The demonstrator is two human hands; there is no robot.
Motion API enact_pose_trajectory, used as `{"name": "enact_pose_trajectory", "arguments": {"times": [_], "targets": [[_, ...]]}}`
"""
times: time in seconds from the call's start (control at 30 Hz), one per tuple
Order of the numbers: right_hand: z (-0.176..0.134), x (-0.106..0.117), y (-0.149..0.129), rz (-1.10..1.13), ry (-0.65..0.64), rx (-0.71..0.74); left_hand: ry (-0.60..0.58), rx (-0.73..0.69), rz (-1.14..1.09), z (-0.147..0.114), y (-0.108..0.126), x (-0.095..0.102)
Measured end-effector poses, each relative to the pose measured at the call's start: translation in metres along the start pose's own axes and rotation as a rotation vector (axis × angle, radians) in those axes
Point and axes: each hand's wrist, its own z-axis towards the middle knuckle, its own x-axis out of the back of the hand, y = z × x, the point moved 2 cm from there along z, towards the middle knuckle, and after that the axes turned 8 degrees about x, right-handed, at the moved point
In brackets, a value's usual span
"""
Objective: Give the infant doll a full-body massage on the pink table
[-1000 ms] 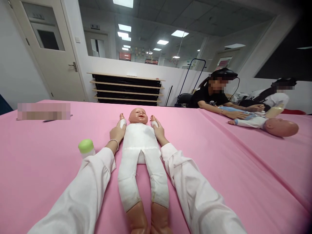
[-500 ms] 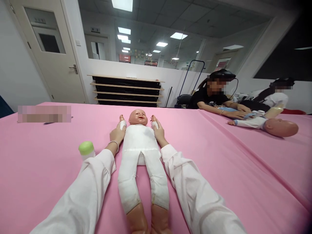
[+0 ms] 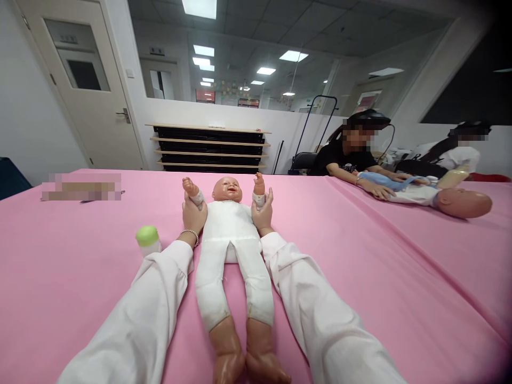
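Bright ceiling panels point(image 3: 199, 7) light evenly; wide-angle edges bend, right corners darken.

We've got a green-capped bottle point(image 3: 148, 240) on the pink tablecloth point(image 3: 400, 277), plus two other people with a second doll point(image 3: 436, 196) off right.

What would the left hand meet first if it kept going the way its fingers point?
The left hand already grips the baby doll's arm. Beyond that, only bare pink tablecloth shows; depth is unclear.

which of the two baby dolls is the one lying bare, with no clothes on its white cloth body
The near doll, held at both wrists by the left hand and right hand. The far doll wears clothes.
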Motion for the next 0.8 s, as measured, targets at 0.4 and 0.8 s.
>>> {"name": "enact_pose_trajectory", "arguments": {"times": [0.4,0.8], "targets": [[-0.031,0.031,-0.03,0.062,0.087,-0.103,-0.056,0.039,0.056,-0.028,-0.002,0.024],[-0.05,0.048,-0.048,0.068,-0.139,-0.109,-0.011,-0.152,-0.045,-0.055,0.003,0.054]]}}
